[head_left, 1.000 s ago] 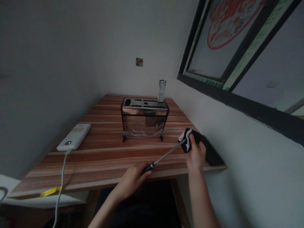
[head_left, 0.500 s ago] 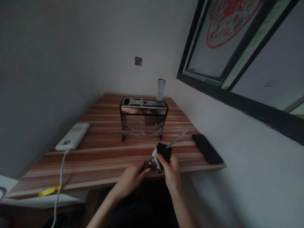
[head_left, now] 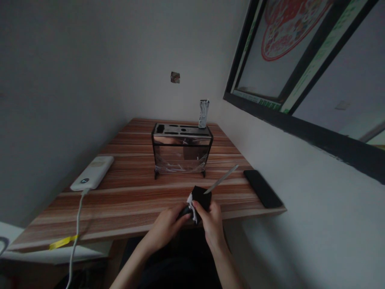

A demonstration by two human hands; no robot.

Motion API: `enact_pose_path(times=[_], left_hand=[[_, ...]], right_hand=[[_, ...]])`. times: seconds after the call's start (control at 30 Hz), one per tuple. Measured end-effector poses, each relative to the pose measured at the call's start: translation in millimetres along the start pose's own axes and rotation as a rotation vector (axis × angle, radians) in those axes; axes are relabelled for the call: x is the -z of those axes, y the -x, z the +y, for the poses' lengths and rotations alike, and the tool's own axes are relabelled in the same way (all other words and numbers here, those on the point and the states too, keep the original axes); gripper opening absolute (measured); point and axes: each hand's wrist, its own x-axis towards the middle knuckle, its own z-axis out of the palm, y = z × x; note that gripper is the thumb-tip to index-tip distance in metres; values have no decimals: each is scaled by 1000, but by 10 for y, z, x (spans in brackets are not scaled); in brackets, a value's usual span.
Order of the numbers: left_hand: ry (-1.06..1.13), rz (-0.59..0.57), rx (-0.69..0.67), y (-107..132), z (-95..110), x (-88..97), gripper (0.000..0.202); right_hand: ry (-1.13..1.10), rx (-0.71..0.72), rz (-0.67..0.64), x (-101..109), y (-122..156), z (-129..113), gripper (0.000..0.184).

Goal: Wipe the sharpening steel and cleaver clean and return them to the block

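My left hand (head_left: 167,224) is closed around the dark handle of a thin metal rod (head_left: 222,178), which slants up and to the right over the wooden table (head_left: 126,196). My right hand (head_left: 212,222) pinches a black and white cloth (head_left: 199,199) wrapped round the rod right next to the handle. Both hands meet just above the table's front edge. Behind them stands a black-framed clear holder (head_left: 182,151) with slots in its top; its slots hold nothing that I can see.
A white power bank (head_left: 92,173) with a cable (head_left: 76,224) lies at the left. A black phone (head_left: 262,188) lies by the right wall. A small silver packet (head_left: 203,114) stands at the back. A yellow tag (head_left: 61,242) sits on the front edge.
My right hand has slid the cloth down the rod from its far tip to the handle end. The left hand has kept its grip and barely moved.
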Motion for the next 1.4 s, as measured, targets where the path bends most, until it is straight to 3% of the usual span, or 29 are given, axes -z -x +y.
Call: enact_pose_path(times=[0.33, 0.57, 0.97, 1.2, 1.4], left_hand=[[-109, -22, 14, -11, 24, -13, 25], [-157, -26, 28, -1, 41, -3, 26], [-142, -37, 64, 10, 51, 3, 26], [-130, -40, 65, 8, 40, 2, 26], [-124, -51, 56, 10, 39, 8, 28]], right_hand=[[-18, 5, 73, 153, -102, -34, 27], [-100, 73, 93, 329, -336, -207, 33], [-212, 218, 267, 644, -809, -511, 35], [-300, 261, 331, 622, -907, -645, 31], [-297, 276, 407, 583, -849, -519, 31]])
